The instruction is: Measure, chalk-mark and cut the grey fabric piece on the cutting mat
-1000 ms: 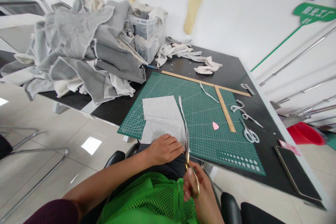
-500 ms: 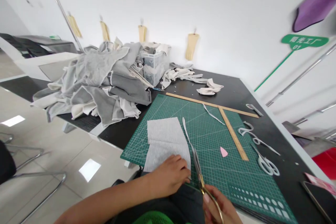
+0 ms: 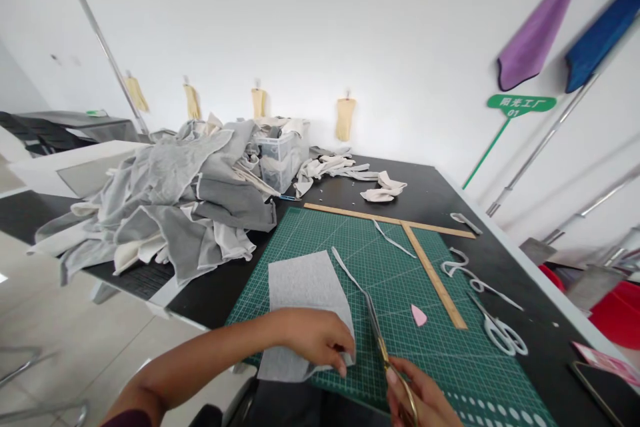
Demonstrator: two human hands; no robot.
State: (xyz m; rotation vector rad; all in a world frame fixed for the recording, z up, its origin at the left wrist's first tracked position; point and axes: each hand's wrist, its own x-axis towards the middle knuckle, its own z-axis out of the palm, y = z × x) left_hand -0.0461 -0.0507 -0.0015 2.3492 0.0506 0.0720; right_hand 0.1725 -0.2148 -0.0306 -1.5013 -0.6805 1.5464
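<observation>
Grey fabric piece [image 3: 305, 280] is seen on the left part of the green cutting mat [image 3: 390, 307], which is laid on the black tabletop [image 3: 420, 177]. Colour: light grey, finely mottled. The upper part is spread flat, with a straight top edge, a nearly upright left edge and a right edge slanted outward toward the near side. The middle is crossed and partly hidden by the left forearm. The lower right edge is lifted and rumpled at the left hand [image 3: 320, 340]; the lower left corner is extended past the near edge of the mat.

The fabric's lower right edge is pinched between the curled fingers and thumb of the left hand. Gold-handled scissors [image 3: 384, 352] are gripped by the fingers of the right hand [image 3: 423, 397], blades pointed away from the body, apart from the fabric's right edge. A narrow grey strip [image 3: 346, 268] is extended from beside the fabric's top right corner to the blades.

Also noted on the mat: a second thin strip [image 3: 393, 240], a pink triangular piece [image 3: 419, 315] and a T-shaped wooden ruler [image 3: 434, 277]. White-handled scissors [image 3: 505, 335] are placed across its right edge. Grey and cream cloths [image 3: 170, 193] are heaped at far left.
</observation>
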